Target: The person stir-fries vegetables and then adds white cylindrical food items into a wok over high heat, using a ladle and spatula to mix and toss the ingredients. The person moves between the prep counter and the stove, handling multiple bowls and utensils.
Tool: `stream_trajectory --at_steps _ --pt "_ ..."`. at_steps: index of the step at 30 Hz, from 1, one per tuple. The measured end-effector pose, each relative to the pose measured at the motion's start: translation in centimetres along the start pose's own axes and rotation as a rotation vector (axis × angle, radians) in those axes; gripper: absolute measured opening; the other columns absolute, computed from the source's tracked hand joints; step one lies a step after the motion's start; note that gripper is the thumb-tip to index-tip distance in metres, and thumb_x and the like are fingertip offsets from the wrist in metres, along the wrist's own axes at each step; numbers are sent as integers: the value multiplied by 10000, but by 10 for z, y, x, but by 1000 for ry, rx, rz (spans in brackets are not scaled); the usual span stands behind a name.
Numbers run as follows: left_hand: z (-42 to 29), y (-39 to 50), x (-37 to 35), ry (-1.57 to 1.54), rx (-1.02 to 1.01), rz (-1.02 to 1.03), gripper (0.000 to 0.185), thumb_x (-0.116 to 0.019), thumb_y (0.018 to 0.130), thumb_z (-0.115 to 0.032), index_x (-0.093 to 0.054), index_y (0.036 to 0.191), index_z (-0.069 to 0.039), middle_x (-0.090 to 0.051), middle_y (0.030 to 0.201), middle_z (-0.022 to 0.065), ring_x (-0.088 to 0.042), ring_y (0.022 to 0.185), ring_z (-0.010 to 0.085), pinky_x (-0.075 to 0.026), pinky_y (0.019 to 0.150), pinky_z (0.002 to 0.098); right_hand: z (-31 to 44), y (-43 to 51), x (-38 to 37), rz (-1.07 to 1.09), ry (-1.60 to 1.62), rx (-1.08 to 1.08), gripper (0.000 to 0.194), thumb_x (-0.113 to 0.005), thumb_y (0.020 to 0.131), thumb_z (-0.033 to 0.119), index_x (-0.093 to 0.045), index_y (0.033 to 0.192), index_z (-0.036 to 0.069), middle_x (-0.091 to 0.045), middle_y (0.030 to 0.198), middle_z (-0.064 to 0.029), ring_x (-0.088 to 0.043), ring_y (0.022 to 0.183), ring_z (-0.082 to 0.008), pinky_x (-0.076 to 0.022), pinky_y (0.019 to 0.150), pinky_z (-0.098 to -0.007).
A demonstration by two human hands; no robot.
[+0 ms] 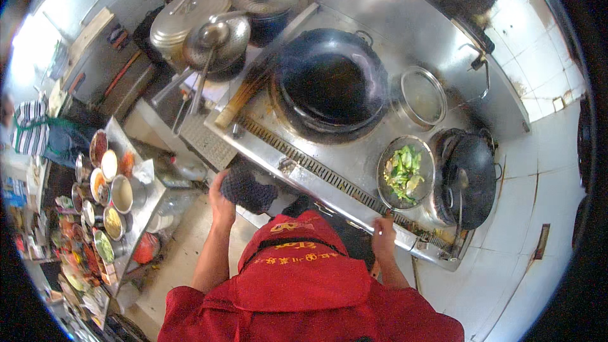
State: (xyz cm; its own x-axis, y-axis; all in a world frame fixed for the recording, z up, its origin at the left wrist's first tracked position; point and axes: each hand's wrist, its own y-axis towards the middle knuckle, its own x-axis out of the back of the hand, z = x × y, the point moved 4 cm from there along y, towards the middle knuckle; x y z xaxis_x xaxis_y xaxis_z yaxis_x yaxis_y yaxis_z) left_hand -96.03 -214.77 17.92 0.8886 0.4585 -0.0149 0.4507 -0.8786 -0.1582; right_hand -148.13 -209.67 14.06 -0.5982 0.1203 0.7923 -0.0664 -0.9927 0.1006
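My left hand (pixel 222 202) holds a dark, thick cloth (pixel 249 187) in front of the steel range (pixel 327 166). At the range's front edge, my right hand (pixel 384 235) is closed around the handle of a round mesh strainer (pixel 382 178). Green leafy vegetables with paler pieces (pixel 403 171) lie in the strainer. To the upper left of it sits a large black wok (pixel 327 85) on a burner; its inside is dark, and whether it holds liquid is unclear. Behind the strainer is a round steel pot (pixel 422 95) with pale liquid.
A black wok (pixel 470 180) with a ladle leans at the right. A bamboo brush (pixel 242 97), perforated ladle (pixel 216 38) and lidded pot (pixel 190 23) are at the upper left. Several ingredient bowls crowd the steel table (pixel 147 194). Another person (pixel 52 133) stands far left.
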Motion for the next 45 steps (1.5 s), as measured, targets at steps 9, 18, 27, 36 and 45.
stream_trajectory --at_steps 9,18,27,36,45 --pt "52 164 -149 -630 503 477 406 -564 1044 -407 -601 1360 -155 -685 1261 14 -656 1133 216 -528 1010 405 -24 -47 -163 631 -121 -386 229 -628 917 239 -731 990 48 -751 979 -178 -727 930 -380 -581 795 -469" --pt "68 236 -243 -411 783 697 281 -456 1037 -290 -666 1067 -105 -700 1003 83 -681 951 316 -581 782 525 -120 -97 -337 -231 250 -1149 358 -662 897 255 -686 1173 28 -738 1063 -184 -705 945 -332 -549 871 -435" --pt "16 224 -208 -304 760 536 331 -440 1036 -320 -688 1146 -130 -731 1133 40 -689 1040 280 -562 915 490 -43 -22 -363 -1333 1072 -1252 240 -538 968 62 -669 1160 0 -718 1048 -91 -663 883 -214 -536 759 -346" --pt "40 219 -196 -323 805 414 273 -416 1041 -275 -660 1089 -161 -715 1028 21 -693 934 254 -575 846 473 -41 -43 -362 -1130 1244 -1134 283 -575 922 25 -645 1195 58 -679 1008 -58 -631 872 -192 -544 695 -357" --pt "53 216 -228 -482 640 439 243 -476 946 -34 -601 756 -121 -549 626 39 -568 509 208 -456 422 399 -11 -126 -329 48 901 -1323 345 -606 971 279 -644 1278 127 -688 1191 -73 -673 998 -240 -569 696 -442"
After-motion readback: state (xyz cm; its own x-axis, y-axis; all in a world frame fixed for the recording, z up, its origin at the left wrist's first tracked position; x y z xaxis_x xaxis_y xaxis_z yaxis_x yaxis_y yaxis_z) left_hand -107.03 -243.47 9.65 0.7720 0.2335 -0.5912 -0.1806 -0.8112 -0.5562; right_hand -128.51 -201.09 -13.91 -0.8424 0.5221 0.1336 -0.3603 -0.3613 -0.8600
